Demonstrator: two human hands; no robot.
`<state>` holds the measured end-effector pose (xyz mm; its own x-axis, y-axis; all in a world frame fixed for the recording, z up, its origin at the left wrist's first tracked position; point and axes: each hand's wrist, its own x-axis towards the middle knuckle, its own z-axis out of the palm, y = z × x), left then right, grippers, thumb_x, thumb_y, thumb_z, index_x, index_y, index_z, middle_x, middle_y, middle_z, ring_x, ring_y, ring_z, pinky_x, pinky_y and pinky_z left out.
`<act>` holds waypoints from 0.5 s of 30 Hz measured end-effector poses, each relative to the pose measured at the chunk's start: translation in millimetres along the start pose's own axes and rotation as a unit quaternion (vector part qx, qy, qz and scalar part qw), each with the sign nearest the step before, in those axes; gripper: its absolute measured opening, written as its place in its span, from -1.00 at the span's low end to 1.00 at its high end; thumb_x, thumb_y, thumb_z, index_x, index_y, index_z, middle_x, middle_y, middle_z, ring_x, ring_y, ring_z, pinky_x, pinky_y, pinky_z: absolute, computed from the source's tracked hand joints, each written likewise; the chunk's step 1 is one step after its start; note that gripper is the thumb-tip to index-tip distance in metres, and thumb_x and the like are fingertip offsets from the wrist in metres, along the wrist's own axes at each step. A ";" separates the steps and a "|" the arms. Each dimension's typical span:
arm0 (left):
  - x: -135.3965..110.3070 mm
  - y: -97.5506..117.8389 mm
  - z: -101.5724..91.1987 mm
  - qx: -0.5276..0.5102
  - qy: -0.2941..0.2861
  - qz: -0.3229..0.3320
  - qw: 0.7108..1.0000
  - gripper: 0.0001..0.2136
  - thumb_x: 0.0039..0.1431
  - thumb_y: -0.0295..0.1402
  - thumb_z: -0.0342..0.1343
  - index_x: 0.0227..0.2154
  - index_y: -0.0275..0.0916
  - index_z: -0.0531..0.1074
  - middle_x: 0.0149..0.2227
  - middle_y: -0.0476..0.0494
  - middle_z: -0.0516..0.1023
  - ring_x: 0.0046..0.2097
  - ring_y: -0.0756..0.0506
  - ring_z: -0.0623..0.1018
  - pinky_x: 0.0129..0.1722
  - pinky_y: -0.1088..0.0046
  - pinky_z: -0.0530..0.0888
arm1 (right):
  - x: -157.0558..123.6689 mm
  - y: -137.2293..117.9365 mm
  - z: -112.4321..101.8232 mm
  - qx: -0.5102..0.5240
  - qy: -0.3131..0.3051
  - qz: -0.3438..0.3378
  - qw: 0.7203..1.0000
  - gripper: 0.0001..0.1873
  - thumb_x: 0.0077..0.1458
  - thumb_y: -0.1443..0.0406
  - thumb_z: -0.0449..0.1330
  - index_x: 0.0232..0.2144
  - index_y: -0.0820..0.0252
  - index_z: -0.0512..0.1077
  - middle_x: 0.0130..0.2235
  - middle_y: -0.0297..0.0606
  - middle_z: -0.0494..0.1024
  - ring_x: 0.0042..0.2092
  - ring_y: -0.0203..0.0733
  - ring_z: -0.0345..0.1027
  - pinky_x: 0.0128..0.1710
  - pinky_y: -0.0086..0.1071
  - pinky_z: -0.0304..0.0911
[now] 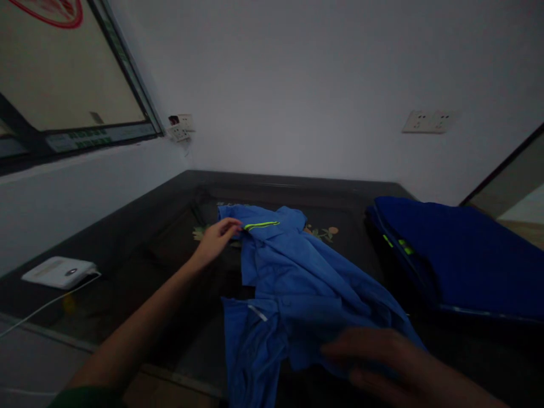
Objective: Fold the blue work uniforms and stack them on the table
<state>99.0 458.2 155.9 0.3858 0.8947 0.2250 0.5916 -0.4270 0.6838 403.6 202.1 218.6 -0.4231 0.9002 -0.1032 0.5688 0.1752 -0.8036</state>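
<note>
Fingers (227,228) on crumpled, soft blue shirt (297,272)

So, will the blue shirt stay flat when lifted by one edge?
Probably floppy: the blue shirt lies in soft folds on the dark table, so it would likely hang limp. It looks thin, so likely light. Pushed, it would probably wrinkle, as it creases near the left hand.

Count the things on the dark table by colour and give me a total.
Blue: 2, the blue shirt and the dark blue folded pile.
White: 1, the white device with its cable.
Total: 3
</note>
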 end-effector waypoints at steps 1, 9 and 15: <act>-0.4 -22.6 -6.4 0.092 0.018 -0.056 0.994 -0.70 0.30 -0.28 -0.13 -0.07 -0.24 0.42 -0.07 -0.19 0.53 -0.05 -0.13 0.52 0.02 0.31 0.42 | 14.5 -0.2 -8.6 -0.017 0.030 -0.005 0.999 -0.68 0.19 0.14 0.09 -0.07 -0.02 0.53 -0.10 -0.23 0.59 -0.07 -0.12 0.47 -0.05 -0.31 0.38; -9.8 -66.0 47.2 0.288 -0.012 -0.128 0.949 -0.56 0.25 -0.15 -0.07 0.12 -0.20 0.34 0.28 -0.34 0.17 0.26 -0.39 0.16 0.14 -0.11 0.19 | 218.1 34.9 -19.6 -0.252 0.168 -0.035 0.952 -0.47 0.09 0.19 0.26 0.09 0.29 0.37 0.09 0.02 0.44 0.15 0.06 0.28 0.13 -0.15 0.18; 29.8 -42.3 90.2 0.163 0.011 -0.123 0.979 -0.48 0.20 -0.27 0.00 0.23 -0.23 0.20 0.29 -0.43 0.12 0.29 -0.34 0.17 0.19 0.03 0.18 | 270.9 73.0 -1.9 -0.231 0.140 0.041 0.962 -0.46 0.10 0.31 0.24 0.13 0.29 0.31 0.04 0.01 0.49 0.09 0.04 0.36 0.08 -0.23 0.23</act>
<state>149.4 491.1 71.1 0.1899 0.9768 0.0989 0.8610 -0.2141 0.4613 331.9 459.5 133.1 -0.1943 0.9791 0.0593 0.8718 0.2001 -0.4471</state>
